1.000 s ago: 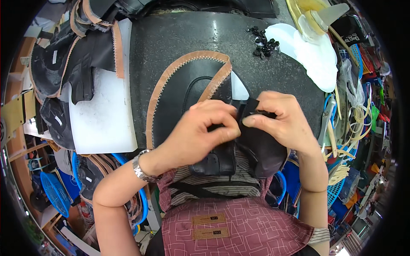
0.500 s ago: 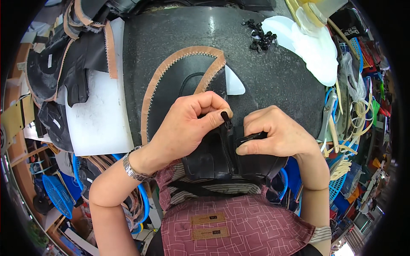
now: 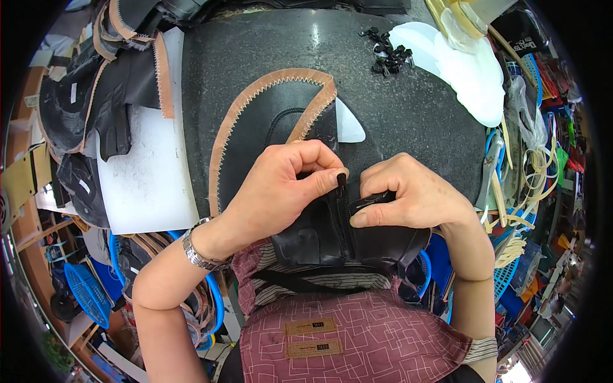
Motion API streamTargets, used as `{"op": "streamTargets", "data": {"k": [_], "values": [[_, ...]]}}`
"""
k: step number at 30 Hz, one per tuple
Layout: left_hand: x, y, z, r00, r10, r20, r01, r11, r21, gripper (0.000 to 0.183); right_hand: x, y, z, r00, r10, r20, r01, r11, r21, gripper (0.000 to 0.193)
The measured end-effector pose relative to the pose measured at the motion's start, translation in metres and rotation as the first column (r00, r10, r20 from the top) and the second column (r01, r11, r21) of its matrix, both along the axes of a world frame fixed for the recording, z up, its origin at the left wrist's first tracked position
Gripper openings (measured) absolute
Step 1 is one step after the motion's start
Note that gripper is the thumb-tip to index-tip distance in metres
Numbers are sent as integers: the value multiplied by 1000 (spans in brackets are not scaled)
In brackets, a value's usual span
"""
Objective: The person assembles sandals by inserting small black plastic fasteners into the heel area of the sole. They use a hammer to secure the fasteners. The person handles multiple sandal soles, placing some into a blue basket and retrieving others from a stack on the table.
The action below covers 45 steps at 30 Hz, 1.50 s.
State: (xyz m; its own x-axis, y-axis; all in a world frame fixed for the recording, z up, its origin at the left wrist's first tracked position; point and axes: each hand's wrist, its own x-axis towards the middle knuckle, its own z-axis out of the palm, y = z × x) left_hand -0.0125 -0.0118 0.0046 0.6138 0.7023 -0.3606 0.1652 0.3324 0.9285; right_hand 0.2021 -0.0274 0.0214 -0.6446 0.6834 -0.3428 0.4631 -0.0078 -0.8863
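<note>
A black leather boot upper (image 3: 299, 244) lies at the near edge of the work surface, a black zipper (image 3: 345, 231) running down it toward me. With thumb and forefinger my left hand (image 3: 274, 185) pinches the zipper's far end, where a small black tab (image 3: 341, 181) shows below the fingertips. My right hand (image 3: 412, 195) is closed on the upper just right of the zipper, its thumb pressing a black flap (image 3: 377, 200). What its curled fingers hold underneath is hidden. Beyond my left hand, a tan zigzag-stitched border (image 3: 220, 137) edges the black leather.
A dark speckled work surface (image 3: 421, 115) spreads ahead. Black zipper sliders (image 3: 391, 59) lie in a pile near white shaped pieces (image 3: 472, 83) at far right. Black leather parts (image 3: 115, 108) rest on a white board (image 3: 150, 185) at left. Blue baskets (image 3: 86, 293) stand below.
My right hand has shifted slightly up and left on the upper. The small tab below my left fingertips has turned and sits a little farther right; the left hand has barely moved.
</note>
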Motion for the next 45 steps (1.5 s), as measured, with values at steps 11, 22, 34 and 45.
{"op": "streamTargets", "data": {"k": [11,22,34,45], "values": [[3,0,-1,974,-18,-227,85,954,289,10,-6,-9,-3,986,-53,160,6,959,284,26],[0,6,1,974,-99,-203,142,967,212,10,-11,-12,-10,979,-120,165,48,921,386,24],[0,5,-3,974,-55,-221,129,932,338,10,-13,-16,-34,982,-188,20,141,800,584,22],[1,7,1,951,-53,-304,156,933,323,14,-21,-22,-52,995,-83,-54,64,125,990,24]]}}
